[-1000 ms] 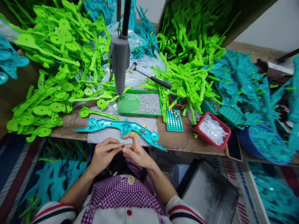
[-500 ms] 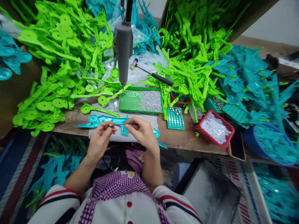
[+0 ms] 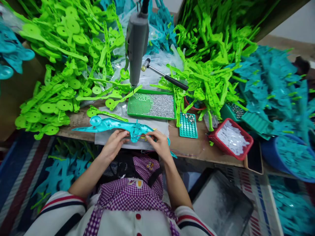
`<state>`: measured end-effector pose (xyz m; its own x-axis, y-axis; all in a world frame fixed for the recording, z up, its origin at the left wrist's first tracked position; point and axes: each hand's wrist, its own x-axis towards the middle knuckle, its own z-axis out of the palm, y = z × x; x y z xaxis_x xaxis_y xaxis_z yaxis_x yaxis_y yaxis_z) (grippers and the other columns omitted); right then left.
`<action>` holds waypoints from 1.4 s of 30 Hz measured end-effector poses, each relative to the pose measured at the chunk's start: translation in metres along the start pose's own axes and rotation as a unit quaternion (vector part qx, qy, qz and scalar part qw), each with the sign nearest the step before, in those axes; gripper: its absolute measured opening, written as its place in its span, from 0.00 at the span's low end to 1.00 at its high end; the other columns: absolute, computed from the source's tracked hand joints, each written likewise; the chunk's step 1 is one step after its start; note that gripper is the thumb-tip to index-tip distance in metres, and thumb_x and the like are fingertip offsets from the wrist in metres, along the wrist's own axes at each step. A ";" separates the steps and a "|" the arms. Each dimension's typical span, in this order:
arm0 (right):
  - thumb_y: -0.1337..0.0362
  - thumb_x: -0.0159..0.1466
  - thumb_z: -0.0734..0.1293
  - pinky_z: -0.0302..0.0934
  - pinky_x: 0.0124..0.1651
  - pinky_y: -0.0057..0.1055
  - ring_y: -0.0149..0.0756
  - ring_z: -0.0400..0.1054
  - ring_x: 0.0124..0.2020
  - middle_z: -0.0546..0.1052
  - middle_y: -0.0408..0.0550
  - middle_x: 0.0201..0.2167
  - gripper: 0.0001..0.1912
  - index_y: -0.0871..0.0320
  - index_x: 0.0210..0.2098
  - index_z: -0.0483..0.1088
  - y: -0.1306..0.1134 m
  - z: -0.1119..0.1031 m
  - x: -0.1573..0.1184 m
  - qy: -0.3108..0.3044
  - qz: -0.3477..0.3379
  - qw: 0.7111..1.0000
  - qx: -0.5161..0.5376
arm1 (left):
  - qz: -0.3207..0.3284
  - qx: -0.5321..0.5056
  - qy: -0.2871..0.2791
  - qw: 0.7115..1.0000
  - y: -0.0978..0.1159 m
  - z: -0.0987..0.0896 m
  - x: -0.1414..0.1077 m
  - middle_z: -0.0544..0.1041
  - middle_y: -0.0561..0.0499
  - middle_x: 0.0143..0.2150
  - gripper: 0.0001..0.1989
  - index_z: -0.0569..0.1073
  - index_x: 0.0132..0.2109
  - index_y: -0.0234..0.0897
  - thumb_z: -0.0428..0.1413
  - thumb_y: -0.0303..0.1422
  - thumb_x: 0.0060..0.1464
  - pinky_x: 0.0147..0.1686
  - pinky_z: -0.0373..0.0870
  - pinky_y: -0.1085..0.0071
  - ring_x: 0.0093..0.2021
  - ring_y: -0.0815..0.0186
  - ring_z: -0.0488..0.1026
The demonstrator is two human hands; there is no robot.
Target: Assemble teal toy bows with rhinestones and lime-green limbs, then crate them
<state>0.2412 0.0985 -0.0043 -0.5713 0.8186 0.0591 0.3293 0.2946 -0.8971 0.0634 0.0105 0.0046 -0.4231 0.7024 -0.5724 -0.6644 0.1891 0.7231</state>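
Observation:
A long translucent blue plastic shell (image 3: 110, 124) with a round end lies across the white cloth before me, its short crosspiece toward me. My left hand (image 3: 114, 144) has its fingers curled at the shell's lower edge, left of the crosspiece, and appears to grip it. My right hand (image 3: 158, 144) pinches a thin red wire (image 3: 140, 135) beside the crosspiece; the fingers partly hide the wire. The shell's right end shows beyond my right hand.
A grey hanging screwdriver (image 3: 137, 46) hangs above a green tray of screws (image 3: 162, 105). Close by are a hammer (image 3: 172, 80), a small teal tray (image 3: 188, 126) and a red basket of white pieces (image 3: 231, 139). Bright green plastic parts (image 3: 56, 85) pile up on both sides.
Both hands have drawn apart from the stretched wire and come down around the shell's crosspiece. The shell has shifted left and shows more fully. The view has moved slightly.

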 end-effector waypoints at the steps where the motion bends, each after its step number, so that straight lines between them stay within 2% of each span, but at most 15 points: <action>1: 0.58 0.63 0.65 0.60 0.37 0.32 0.33 0.63 0.28 0.72 0.44 0.26 0.09 0.55 0.33 0.75 -0.001 -0.001 -0.001 -0.004 -0.004 1.000 -0.005 | 0.027 0.002 -0.002 1.000 -0.002 0.001 0.000 0.78 0.51 0.31 0.13 0.72 0.31 0.34 0.68 0.33 0.41 0.34 0.74 0.73 0.35 0.66 0.76; 3: 0.57 0.64 0.65 0.59 0.36 0.32 0.33 0.63 0.27 0.72 0.44 0.25 0.10 0.55 0.33 0.75 -0.002 -0.002 -0.006 0.003 -0.007 1.000 -0.015 | 0.057 -0.003 -0.008 0.998 -0.007 0.002 0.000 0.78 0.52 0.29 0.16 0.70 0.31 0.35 0.69 0.36 0.41 0.36 0.75 0.70 0.33 0.66 0.76; 7: 0.58 0.65 0.62 0.58 0.36 0.33 0.34 0.63 0.26 0.71 0.44 0.23 0.11 0.54 0.33 0.74 -0.003 -0.001 -0.018 0.061 -0.017 0.995 -0.080 | 0.017 -0.013 -0.034 0.999 -0.015 -0.001 -0.002 0.76 0.55 0.26 0.19 0.66 0.31 0.36 0.69 0.38 0.42 0.39 0.76 0.65 0.31 0.66 0.77; 12: 0.61 0.67 0.61 0.54 0.38 0.33 0.33 0.65 0.26 0.73 0.44 0.22 0.13 0.56 0.34 0.75 -0.004 0.014 -0.020 0.053 -0.078 0.979 -0.179 | -0.012 -0.027 -0.044 0.999 -0.017 -0.006 -0.001 0.76 0.57 0.28 0.19 0.64 0.34 0.38 0.68 0.37 0.46 0.40 0.75 0.66 0.31 0.69 0.77; 17: 0.62 0.68 0.61 0.50 0.38 0.32 0.31 0.65 0.24 0.74 0.42 0.22 0.12 0.57 0.34 0.75 -0.003 0.023 -0.016 0.058 -0.077 0.975 -0.202 | -0.028 -0.048 -0.042 0.998 -0.017 -0.009 0.003 0.75 0.56 0.26 0.18 0.65 0.32 0.36 0.68 0.35 0.44 0.38 0.74 0.68 0.30 0.68 0.77; 22: 0.62 0.68 0.60 0.48 0.40 0.33 0.31 0.67 0.26 0.78 0.44 0.25 0.13 0.56 0.34 0.75 -0.006 0.023 -0.018 0.032 -0.055 0.974 -0.219 | -0.035 -0.059 -0.041 0.997 -0.017 -0.009 0.001 0.76 0.53 0.27 0.19 0.66 0.30 0.35 0.70 0.36 0.41 0.36 0.74 0.69 0.32 0.65 0.78; 26: 0.62 0.69 0.59 0.46 0.41 0.34 0.31 0.68 0.27 0.79 0.43 0.25 0.13 0.56 0.35 0.74 -0.014 0.023 -0.018 0.008 -0.046 0.971 -0.234 | -0.023 -0.037 -0.069 0.997 -0.016 -0.006 -0.004 0.80 0.50 0.32 0.20 0.65 0.28 0.36 0.69 0.38 0.42 0.41 0.75 0.65 0.39 0.61 0.79; 29: 0.63 0.70 0.58 0.45 0.41 0.34 0.32 0.68 0.28 0.80 0.44 0.28 0.13 0.56 0.35 0.72 -0.020 0.025 -0.015 -0.023 -0.040 0.965 -0.257 | -0.018 -0.025 -0.072 0.997 -0.016 -0.006 -0.004 0.80 0.50 0.32 0.21 0.64 0.29 0.37 0.69 0.39 0.42 0.44 0.75 0.62 0.42 0.59 0.79; 32: 0.63 0.71 0.55 0.44 0.42 0.35 0.34 0.69 0.30 0.81 0.46 0.31 0.14 0.56 0.36 0.70 -0.025 0.025 -0.011 -0.059 -0.037 0.957 -0.283 | -0.002 -0.038 -0.049 0.998 -0.017 -0.008 -0.001 0.80 0.52 0.33 0.24 0.62 0.31 0.38 0.71 0.40 0.39 0.44 0.75 0.60 0.40 0.60 0.79; 36: 0.60 0.72 0.55 0.45 0.44 0.34 0.37 0.70 0.32 0.81 0.47 0.36 0.12 0.57 0.44 0.67 -0.027 0.021 -0.010 -0.082 -0.030 0.953 -0.289 | 0.012 -0.052 -0.039 0.998 -0.019 -0.007 0.002 0.79 0.53 0.31 0.25 0.62 0.32 0.38 0.71 0.40 0.38 0.45 0.75 0.59 0.38 0.60 0.79; 40: 0.61 0.73 0.53 0.46 0.44 0.34 0.37 0.70 0.35 0.81 0.48 0.36 0.15 0.57 0.40 0.69 -0.026 0.022 -0.009 -0.071 -0.061 0.952 -0.292 | 0.025 -0.027 -0.036 0.999 -0.023 -0.008 0.005 0.77 0.54 0.29 0.25 0.64 0.35 0.38 0.70 0.43 0.40 0.44 0.74 0.60 0.36 0.62 0.78; 42: 0.62 0.72 0.53 0.46 0.44 0.34 0.36 0.70 0.34 0.80 0.48 0.34 0.16 0.57 0.38 0.70 -0.026 0.026 -0.003 -0.077 -0.072 0.946 -0.308 | 0.025 0.028 -0.040 0.998 -0.020 -0.015 0.005 0.78 0.53 0.31 0.23 0.66 0.37 0.38 0.68 0.45 0.43 0.41 0.74 0.62 0.34 0.63 0.78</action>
<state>0.2148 0.0750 0.0074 -0.7313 0.6799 0.0544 0.5873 0.6682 -0.4568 0.0651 0.0000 -0.0182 -0.4024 0.7642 -0.5041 -0.6072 0.1893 0.7717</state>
